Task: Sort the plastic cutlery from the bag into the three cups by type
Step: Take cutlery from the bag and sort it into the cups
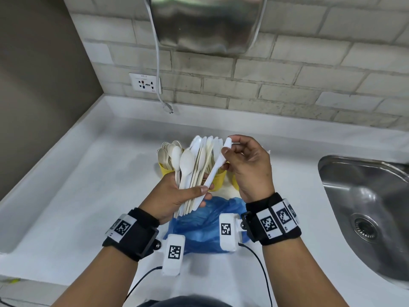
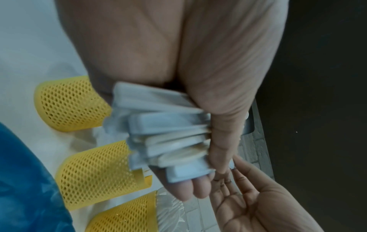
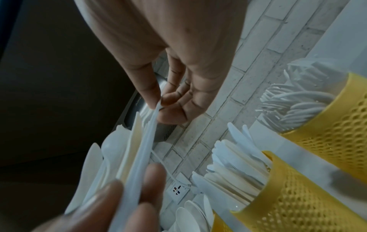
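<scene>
My left hand grips a fanned bundle of white and cream spoons and knives by the handles, above the blue bag. My right hand pinches the blade end of one white knife whose handle still lies under my left thumb; the pinch shows in the right wrist view. Behind stand three yellow mesh cups: the left cup holds spoons, the middle cup knives, the right cup forks. My right hand hides most of the right cup in the head view.
A steel sink is set into the white counter at the right. On the brick wall are a socket, a hanging white cord and a steel appliance. A raised counter edge runs along the left.
</scene>
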`<state>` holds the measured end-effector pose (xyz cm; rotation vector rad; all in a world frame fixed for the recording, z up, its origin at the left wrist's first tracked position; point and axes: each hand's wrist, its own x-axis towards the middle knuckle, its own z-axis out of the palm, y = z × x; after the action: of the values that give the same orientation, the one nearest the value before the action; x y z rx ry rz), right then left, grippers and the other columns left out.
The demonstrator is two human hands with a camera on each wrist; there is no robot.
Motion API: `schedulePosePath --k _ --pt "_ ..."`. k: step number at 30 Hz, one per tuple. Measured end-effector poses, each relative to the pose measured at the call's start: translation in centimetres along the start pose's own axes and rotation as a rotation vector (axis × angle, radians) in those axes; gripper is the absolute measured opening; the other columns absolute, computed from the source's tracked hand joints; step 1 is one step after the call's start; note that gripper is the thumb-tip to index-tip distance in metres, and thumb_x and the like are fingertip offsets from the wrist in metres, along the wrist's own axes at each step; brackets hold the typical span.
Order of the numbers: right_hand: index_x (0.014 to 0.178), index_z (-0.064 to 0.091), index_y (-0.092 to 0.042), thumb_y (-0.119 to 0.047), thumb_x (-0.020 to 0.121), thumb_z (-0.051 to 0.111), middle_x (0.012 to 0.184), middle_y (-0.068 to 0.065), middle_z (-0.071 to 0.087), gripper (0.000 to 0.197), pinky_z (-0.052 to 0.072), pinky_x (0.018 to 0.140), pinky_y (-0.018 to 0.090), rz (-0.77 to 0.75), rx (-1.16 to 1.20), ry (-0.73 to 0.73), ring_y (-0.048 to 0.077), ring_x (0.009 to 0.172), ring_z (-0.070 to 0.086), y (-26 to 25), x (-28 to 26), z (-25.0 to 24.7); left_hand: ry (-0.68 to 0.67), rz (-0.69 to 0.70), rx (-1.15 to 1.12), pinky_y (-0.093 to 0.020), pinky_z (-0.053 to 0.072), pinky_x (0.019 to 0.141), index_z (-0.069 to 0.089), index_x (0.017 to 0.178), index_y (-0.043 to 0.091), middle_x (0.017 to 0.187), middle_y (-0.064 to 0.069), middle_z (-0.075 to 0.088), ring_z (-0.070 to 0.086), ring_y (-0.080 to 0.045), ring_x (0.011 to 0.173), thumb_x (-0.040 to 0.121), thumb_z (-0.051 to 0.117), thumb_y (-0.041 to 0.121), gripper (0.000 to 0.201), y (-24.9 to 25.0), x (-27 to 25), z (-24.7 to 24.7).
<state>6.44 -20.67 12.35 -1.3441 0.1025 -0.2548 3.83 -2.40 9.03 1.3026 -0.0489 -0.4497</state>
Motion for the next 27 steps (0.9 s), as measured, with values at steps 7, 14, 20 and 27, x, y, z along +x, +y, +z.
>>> schedulePosePath --k 7,14,20,27 --pt "0.111 0.071 -0.006 0.003 0.097 0.062 0.094 0.012 0.075 0.019 0.058 0.075 0.049 0.065 -0.023 -0.116 0.026 0.083 0.069 1.0 -0.1 0.7 -0.015 -0.024 -0.006 -0.037 0.064 0.075 0.068 0.121 0.005 0.108 -0.017 0.077 0.076 -0.035 0.097 0.086 0.074 0.004 0.036 0.1 0.3 -1.3" --pt "0.095 0.074 -0.005 0.000 0.093 0.069 0.083 0.019 0.073 0.007 0.061 0.071 0.043 0.063 -0.059 0.006 0.029 0.070 0.068 1.4 0.0 0.9 -0.025 -0.003 -0.001 -0.039 0.064 0.077 0.068 0.121 0.004 0.110 -0.018 0.076 0.074 -0.040 0.101 0.088 0.073 0.004 0.033 0.0 0.7 -2.1" --pt "0.094 0.074 0.000 -0.013 0.102 0.060 0.083 0.018 0.075 0.021 0.060 0.072 0.045 0.173 -0.138 -0.239 0.033 0.075 0.072 1.1 -0.9 1.2 -0.056 0.029 -0.020 -0.039 0.063 0.077 0.069 0.122 0.005 0.111 -0.018 0.076 0.075 -0.038 0.099 0.091 0.069 0.000 0.031 0.3 0.8 -2.1" --pt "0.087 0.067 -0.002 -0.021 0.107 0.051 0.078 0.015 0.070 0.033 0.062 0.075 0.049 0.191 -0.052 -0.102 0.034 0.075 0.070 0.9 -1.0 1.8 -0.050 0.026 -0.041 -0.037 0.065 0.074 0.069 0.110 0.006 0.100 -0.012 0.077 0.076 -0.034 0.092 0.092 0.066 -0.004 0.021 0.6 0.6 -2.3"
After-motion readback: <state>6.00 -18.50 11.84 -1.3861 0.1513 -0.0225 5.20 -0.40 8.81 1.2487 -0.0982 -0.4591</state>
